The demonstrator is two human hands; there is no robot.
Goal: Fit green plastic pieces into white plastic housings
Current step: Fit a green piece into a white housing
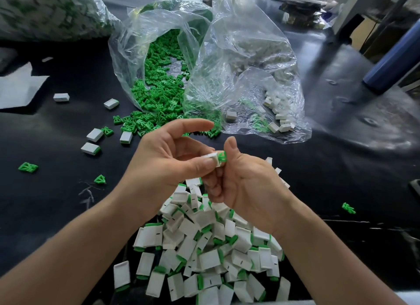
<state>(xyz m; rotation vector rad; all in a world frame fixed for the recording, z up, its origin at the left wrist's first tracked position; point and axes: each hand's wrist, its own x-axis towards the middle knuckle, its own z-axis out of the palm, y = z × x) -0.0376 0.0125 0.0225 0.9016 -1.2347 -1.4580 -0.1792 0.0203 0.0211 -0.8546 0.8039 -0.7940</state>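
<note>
Centre frame: the left hand (pixel 168 154) pinches a white housing (pixel 211 157) — mostly hidden behind its thumb — while the right hand (pixel 247 186), fingers curled, pinches a green piece (pixel 222 157) against its end; depth of fit unclear.

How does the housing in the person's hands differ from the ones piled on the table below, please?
The held housing is pinched by the left hand, the right hand gripping its green piece; the piled housings lie loose on the table. That green piece sticks well out of the held housing; the piled housings show only a green edge. Both are white rectangular shells.
</note>
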